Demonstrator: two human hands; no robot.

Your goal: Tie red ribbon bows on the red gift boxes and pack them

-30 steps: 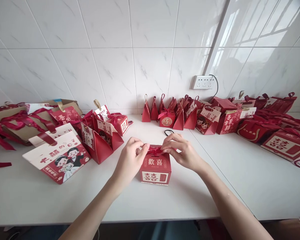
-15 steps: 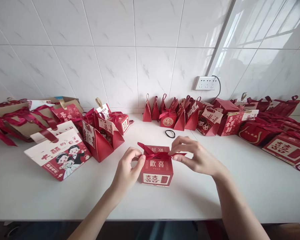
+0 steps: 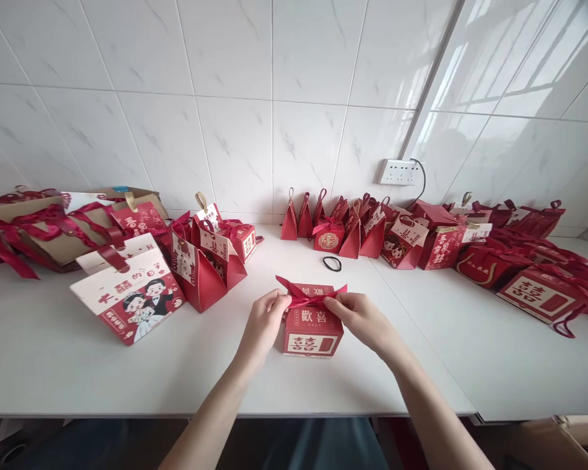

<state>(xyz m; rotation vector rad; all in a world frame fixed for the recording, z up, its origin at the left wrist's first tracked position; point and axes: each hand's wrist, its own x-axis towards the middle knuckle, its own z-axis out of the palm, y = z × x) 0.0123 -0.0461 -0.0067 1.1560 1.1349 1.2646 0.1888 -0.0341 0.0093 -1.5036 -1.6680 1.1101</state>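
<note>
A red gift box (image 3: 313, 329) with white and gold Chinese characters stands upright on the white table in front of me. Across its top lies a dark red ribbon (image 3: 310, 300) tied in a bow, its pointed ends rising at left and right. My left hand (image 3: 267, 320) pinches the ribbon at the box's left top edge. On the other side, my right hand (image 3: 360, 316) pinches the bow's right part between thumb and fingers. The fingertips cover parts of the ribbon.
Behind the box lies a black hair tie (image 3: 332, 264). Several red gift boxes (image 3: 372, 235) line the tiled wall, with more at right (image 3: 536, 294). At left are a bag-shaped box with a cartoon couple (image 3: 137, 300) and a ribbon-filled cardboard box (image 3: 73, 235). A socket strip (image 3: 399, 172) is on the wall.
My right hand has lowered and moved left, closing in on the bow. My left hand has shifted slightly right and up. The view has turned a little.
</note>
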